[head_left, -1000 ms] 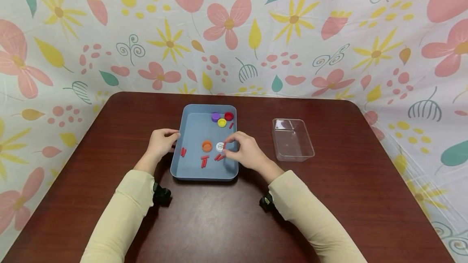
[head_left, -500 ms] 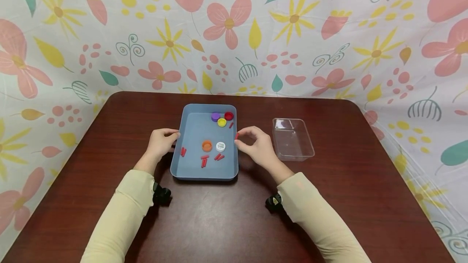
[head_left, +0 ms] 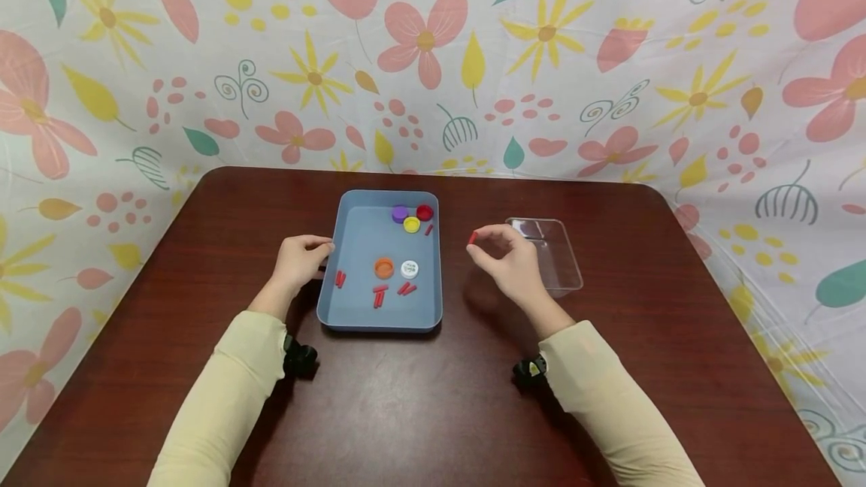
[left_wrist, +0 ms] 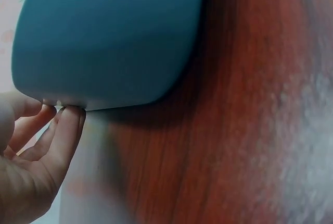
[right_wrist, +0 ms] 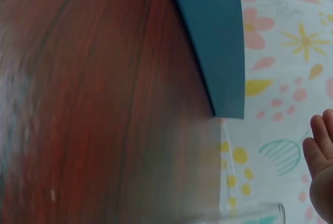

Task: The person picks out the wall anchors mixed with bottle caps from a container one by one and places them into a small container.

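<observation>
A blue tray (head_left: 358,228) holds purple (head_left: 400,214), red (head_left: 424,213), yellow (head_left: 411,225), orange (head_left: 383,268) and white (head_left: 409,269) bottle caps. Several short red sticks (head_left: 379,298) lie in its nearer half, and one red stick (head_left: 429,230) lies by the red cap. My left hand (head_left: 296,265) grips the tray's left edge; its bent fingers (left_wrist: 67,125) meet the tray wall in the left wrist view. Between thumb and forefinger, my right hand (head_left: 510,261) pinches a small red stick (head_left: 473,237) in the air, right of the tray. The right wrist view misses the pinched stick.
A clear plastic box (head_left: 564,258) stands on the brown table (head_left: 406,412) right of the tray, partly behind my right hand. A flowered cloth (head_left: 419,96) hangs behind the table.
My right hand has lifted the red stick from near the white cap and carried it right, past the tray's edge towards the clear box. My left hand has stayed at the tray.
</observation>
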Available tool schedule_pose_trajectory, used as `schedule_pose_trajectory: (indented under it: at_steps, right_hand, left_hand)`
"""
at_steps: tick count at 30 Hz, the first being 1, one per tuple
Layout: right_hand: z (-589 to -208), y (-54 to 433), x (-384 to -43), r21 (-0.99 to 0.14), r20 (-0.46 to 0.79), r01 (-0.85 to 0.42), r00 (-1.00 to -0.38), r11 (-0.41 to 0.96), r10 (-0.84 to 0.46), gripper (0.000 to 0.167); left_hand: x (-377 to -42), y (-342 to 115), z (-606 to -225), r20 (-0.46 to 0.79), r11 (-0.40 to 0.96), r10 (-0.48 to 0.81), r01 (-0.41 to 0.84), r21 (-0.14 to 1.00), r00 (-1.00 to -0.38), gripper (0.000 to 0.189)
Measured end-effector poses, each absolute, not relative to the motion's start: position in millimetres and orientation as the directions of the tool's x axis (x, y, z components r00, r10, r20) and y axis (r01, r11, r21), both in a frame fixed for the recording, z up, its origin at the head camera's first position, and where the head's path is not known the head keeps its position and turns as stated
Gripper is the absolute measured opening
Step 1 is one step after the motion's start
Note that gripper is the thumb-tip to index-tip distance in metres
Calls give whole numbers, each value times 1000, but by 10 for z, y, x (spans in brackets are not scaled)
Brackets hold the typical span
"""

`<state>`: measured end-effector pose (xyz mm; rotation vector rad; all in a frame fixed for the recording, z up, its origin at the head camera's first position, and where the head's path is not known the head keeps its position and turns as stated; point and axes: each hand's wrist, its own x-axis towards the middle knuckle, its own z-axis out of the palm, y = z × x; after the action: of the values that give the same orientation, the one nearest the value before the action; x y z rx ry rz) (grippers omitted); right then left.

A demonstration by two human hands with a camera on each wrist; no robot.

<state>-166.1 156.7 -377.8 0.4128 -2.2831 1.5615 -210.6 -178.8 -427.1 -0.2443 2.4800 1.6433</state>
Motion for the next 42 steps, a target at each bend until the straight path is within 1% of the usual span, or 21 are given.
schedule_pose_trajectory:
  at_steps: [7,11,14,21,26,35,42]
  right_hand:
    - [-3732,1733,-1663,-892,384,-368,-923,262,10,23]
    - [-3722,1853,-1663,-890,380,-351,-924,292,50,25]
    - [-3714,1948,-1666,-872,405,-360,-911,331,74,26]
    - [-3721,2139,-1665,-851,465,-406,-877,332,121,25]
    - [-3736,2228,-1641,-846,474,-398,-866,355,158,24]
    - [-3803,2340,-1621,-880,441,-364,-866,306,236,25]
    - [-3843,2372,-1643,-883,445,-376,-861,282,246,26]
  left_hand:
    - [-2144,-1737,-4288,-207,374,-41,-207,904,-978,36]
    - [-2147,-1712,-4296,-196,368,-41,-197,909,-980,36]
    - [-2148,-1705,-4297,-192,365,-41,-194,911,-980,36]
    - [-2154,-1706,-4298,-200,365,-44,-202,909,-979,36]
    - [-2154,-1708,-4302,-207,365,-43,-208,907,-977,37]
    - [-2147,-1695,-4292,-199,370,-51,-204,906,-979,36]
    - [-2140,-1685,-4276,-201,370,-55,-207,906,-978,36]
